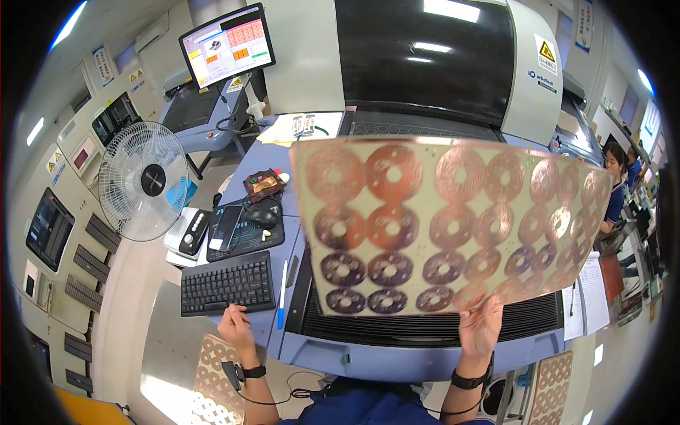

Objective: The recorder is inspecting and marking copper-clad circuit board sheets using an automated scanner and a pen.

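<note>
My right hand point(482, 327) grips the lower edge of a large copper-patterned circuit panel point(464, 184), fingers and thumb pressed on its rim. The panel stands up tilted in front of me, pale with rows of copper rings, and partly covers the machine bed behind it. My left hand point(237, 327) is at the front edge of a black keyboard point(227, 283), its fingers loosely bent and with nothing in them. Beneath my left forearm lies another copper-ring panel point(216, 375). Each wrist has a black band, and a cable trails from the left one.
Ahead is a machine with a dark cover point(425, 57) and a ribbed black bed point(425, 327). A mouse point(263, 213), phone point(225, 228) and blue-white pen point(282, 297) lie near the keyboard. A fan point(152, 180) and monitor point(227, 46) stand left; a person point(614, 177) is at far right.
</note>
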The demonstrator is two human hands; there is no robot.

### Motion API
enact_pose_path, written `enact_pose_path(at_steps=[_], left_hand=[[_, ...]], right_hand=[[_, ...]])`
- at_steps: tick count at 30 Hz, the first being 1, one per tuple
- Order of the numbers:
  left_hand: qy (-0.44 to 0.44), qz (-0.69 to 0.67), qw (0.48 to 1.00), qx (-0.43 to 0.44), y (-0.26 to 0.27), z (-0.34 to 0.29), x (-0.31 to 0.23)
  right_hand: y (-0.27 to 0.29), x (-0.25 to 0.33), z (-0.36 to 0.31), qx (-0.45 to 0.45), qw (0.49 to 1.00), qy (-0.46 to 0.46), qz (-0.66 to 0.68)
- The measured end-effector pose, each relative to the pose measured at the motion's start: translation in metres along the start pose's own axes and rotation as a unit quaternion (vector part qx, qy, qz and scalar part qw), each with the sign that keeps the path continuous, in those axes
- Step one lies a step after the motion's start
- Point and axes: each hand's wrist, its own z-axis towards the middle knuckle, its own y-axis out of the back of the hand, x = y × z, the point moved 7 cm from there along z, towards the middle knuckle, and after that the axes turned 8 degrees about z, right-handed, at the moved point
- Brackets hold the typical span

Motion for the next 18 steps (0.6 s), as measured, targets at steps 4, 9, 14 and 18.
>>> enact_pose_path(at_steps=[4,9,14,18], left_hand=[[-0.001,0.009,1.0,-0.006,0.002,-0.002,0.001],[0.002,-0.028,1.0,0.0,0.002,-0.001,-0.004],[0.001,0.007,1.0,0.011,0.0,-0.002,0.0],[-0.023,-0.008,0.999,0.026,-0.003,-0.001,-0.001]], right_hand=[[-0.003,0.009,-0.001,-0.116,0.993,-0.001,-0.016],[-0.002,-0.018,0.001,-0.15,0.981,-0.118,-0.025],[-0.001,-0.029,0.013,-0.181,0.97,-0.141,-0.083],[-0.025,-0.019,0.1,0.021,0.974,0.01,-0.226]])
